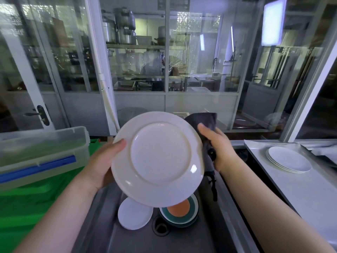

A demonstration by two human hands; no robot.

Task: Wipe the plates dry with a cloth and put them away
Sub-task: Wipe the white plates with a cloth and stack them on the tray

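A large white plate (158,157) is held up over the sink with its underside facing me. My left hand (104,161) grips its left rim, thumb on the underside. My right hand (218,148) holds a dark grey cloth (202,121) against the plate's right edge; most of the cloth lies behind the plate. Down in the steel sink (191,238) lie a small white plate (134,215) and a teal-rimmed plate with an orange centre (180,210). A stack of white plates (289,159) rests on the white counter (310,194) at the right.
A clear plastic box with a blue clip (42,152) stands on a green cloth (27,207) at the left. The sink drain (161,227) sits between the sink plates. Glass partitions and a door (36,110) close off the far side.
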